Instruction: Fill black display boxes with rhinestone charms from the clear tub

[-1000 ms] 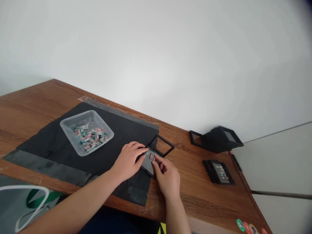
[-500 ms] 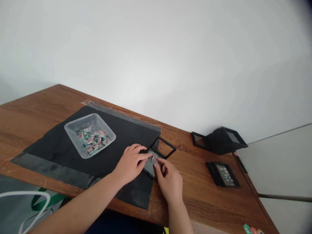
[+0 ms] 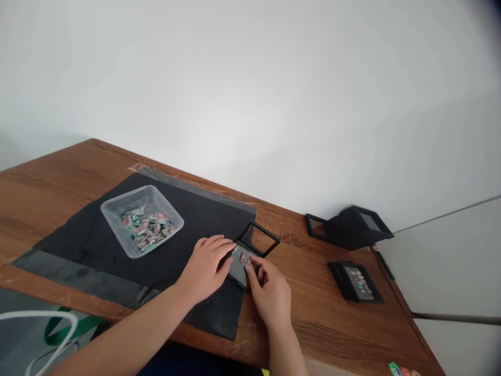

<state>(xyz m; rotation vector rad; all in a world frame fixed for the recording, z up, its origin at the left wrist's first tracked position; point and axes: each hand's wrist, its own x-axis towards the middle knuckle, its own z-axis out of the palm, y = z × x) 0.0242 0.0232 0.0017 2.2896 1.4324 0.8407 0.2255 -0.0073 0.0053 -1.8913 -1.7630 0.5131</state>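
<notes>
The right hand (image 3: 271, 292) is bent in, thumb and forefinger nearly together at the right side of an open black case (image 3: 237, 271); from here I can't tell whether anything is pinched between them. The left hand (image 3: 203, 266) spreads its thumb and forefinger at the case's left edge, and whether it grips the edge I can't make out.

A few shiny ovals (image 3: 242, 257) sit on the case's grey film, just left of the right fingertips, which are nearer to them than the left thumb. The ovals' long axis runs roughly away from the person. The folded-back lid (image 3: 265, 231) lies beyond them, bounding the far side.

The case is at the right edge of a black sheet (image 3: 207, 222). A plastic tub (image 3: 118, 224) of coloured bits (image 3: 146, 230) stands off to the left, well apart. On the right, bare table (image 3: 309, 292) stretches as far as a filled case (image 3: 356, 282); a black box (image 3: 346, 230) is by the wall (image 3: 235, 104).
</notes>
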